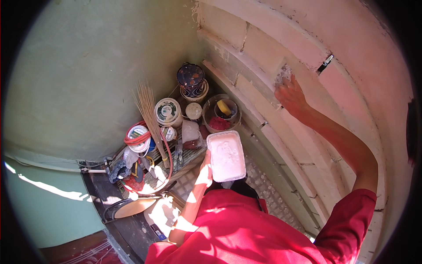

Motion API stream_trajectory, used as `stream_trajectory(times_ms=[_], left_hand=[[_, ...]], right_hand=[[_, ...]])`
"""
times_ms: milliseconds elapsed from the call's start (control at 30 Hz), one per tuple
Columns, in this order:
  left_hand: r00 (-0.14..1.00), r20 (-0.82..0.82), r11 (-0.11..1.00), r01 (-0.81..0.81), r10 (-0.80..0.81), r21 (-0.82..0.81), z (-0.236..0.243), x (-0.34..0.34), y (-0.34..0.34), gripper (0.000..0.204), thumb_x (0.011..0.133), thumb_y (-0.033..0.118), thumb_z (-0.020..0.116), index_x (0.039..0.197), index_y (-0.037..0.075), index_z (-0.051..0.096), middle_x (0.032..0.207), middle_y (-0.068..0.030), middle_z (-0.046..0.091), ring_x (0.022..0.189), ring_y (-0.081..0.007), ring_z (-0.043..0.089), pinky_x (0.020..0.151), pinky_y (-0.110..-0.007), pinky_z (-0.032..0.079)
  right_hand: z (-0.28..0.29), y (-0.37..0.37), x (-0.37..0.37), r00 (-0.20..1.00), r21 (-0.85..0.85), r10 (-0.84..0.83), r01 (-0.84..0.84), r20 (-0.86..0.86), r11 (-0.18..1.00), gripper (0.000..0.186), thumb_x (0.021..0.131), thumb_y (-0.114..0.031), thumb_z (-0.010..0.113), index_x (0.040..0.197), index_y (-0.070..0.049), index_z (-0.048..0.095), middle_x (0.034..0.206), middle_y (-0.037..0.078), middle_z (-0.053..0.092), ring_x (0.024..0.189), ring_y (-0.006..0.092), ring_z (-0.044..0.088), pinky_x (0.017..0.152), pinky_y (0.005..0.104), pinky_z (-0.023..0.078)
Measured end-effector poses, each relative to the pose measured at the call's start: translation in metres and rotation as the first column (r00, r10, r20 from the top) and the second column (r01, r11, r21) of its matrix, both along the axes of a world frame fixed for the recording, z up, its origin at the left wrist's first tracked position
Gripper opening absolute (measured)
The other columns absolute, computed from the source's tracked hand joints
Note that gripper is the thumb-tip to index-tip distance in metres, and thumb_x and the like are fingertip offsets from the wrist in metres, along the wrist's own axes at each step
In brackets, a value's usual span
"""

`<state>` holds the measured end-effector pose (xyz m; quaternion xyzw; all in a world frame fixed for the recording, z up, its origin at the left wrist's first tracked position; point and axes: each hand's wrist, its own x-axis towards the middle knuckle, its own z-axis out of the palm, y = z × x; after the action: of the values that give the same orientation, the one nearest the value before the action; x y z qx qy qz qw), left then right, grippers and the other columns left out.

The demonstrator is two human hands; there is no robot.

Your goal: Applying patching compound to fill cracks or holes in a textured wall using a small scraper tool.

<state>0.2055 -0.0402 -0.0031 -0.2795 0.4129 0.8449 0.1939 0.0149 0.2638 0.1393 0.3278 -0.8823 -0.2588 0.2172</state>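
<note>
My left hand [205, 169] grips the left side of a shallow rectangular tub [228, 179], held in front of my body. Smooth pale pink-white paste [226, 155] lies in the tub. My right arm reaches up to the pinkish wall at the right. There my right hand [290, 94] is closed around a flat tool [283, 75] smeared with pale paste, at the wall's surface. Its exact kind is hard to make out, as the fingers hide part of it. Long raised ledges [299, 121] curve along this wall.
Below to the left, a slatted surface carries a white bucket [168, 111], a stick broom [147, 110], a coiled red hose [137, 135] and several tools. Behind stands a dark bucket [191, 77]. A clear basin [235, 125] holds a yellow sponge [224, 107] and a red cloth [219, 123].
</note>
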Motion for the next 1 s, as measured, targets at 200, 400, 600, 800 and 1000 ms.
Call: stream_trajectory(times_ms=[200, 400, 600, 800, 1000], left_hand=[[0.999, 0.047, 0.998, 0.019, -0.016, -0.052, 0.012, 0.002, 0.01, 0.073, 0.096, 0.054, 0.041, 0.142, -0.002, 0.034, 0.143, -0.0139, 0.041, 0.131, -0.0231, 0.041, 0.109, -0.034, 0.03], [0.996, -0.017, 0.991, 0.087, -0.089, -0.1, 0.013, 0.01, 0.012, 0.08, 0.094, 0.059, 0.04, 0.143, -0.003, 0.03, 0.146, -0.0147, 0.037, 0.133, -0.0241, 0.037, 0.111, -0.034, 0.027], [0.985, -0.047, 0.968, 0.156, -0.168, -0.196, 0.021, 0.008, 0.015, 0.073, 0.097, 0.055, 0.034, 0.144, -0.001, 0.028, 0.144, -0.0126, 0.04, 0.13, -0.0217, 0.04, 0.108, -0.033, 0.032], [0.983, -0.006, 0.982, 0.182, -0.183, -0.054, 0.012, 0.004, 0.017, 0.075, 0.096, 0.056, 0.037, 0.142, -0.002, 0.032, 0.137, -0.0126, 0.048, 0.122, -0.0212, 0.048, 0.101, -0.032, 0.039], [0.983, -0.027, 0.98, 0.181, -0.184, -0.077, -0.001, 0.007, 0.027, 0.076, 0.096, 0.056, 0.039, 0.141, -0.004, 0.032, 0.141, -0.0138, 0.043, 0.126, -0.0222, 0.044, 0.106, -0.033, 0.034]], right_hand=[[-0.003, -0.03, -0.057, 0.991, -0.063, 0.112, -0.116, -0.067, 0.991, 0.011, 0.075, -0.011, 0.059, 0.079, -0.008, 0.068, 0.084, 0.008, 0.064, 0.104, 0.0252, 0.058, 0.103, 0.0488, 0.036], [-0.021, 0.007, -0.041, 0.995, -0.012, -0.084, 0.083, -0.054, 0.996, 0.011, 0.075, -0.011, 0.059, 0.069, -0.011, 0.068, 0.082, 0.007, 0.064, 0.102, 0.0254, 0.058, 0.103, 0.0492, 0.036], [-0.011, 0.041, 0.03, 0.99, 0.021, -0.143, 0.143, -0.019, 0.989, 0.014, 0.076, -0.012, 0.059, 0.086, -0.009, 0.069, 0.085, 0.007, 0.065, 0.103, 0.0242, 0.058, 0.104, 0.0502, 0.035], [0.007, -0.009, 0.016, 0.986, -0.039, 0.011, -0.017, -0.165, 0.999, 0.024, 0.078, -0.013, 0.058, 0.099, -0.005, 0.068, 0.098, 0.009, 0.066, 0.106, 0.0238, 0.057, 0.104, 0.0493, 0.035], [0.002, -0.039, -0.077, 0.998, 0.002, -0.016, 0.016, 0.066, 1.0, 0.02, 0.077, -0.015, 0.058, 0.093, -0.009, 0.07, 0.091, 0.009, 0.066, 0.107, 0.0237, 0.057, 0.105, 0.0498, 0.034]])
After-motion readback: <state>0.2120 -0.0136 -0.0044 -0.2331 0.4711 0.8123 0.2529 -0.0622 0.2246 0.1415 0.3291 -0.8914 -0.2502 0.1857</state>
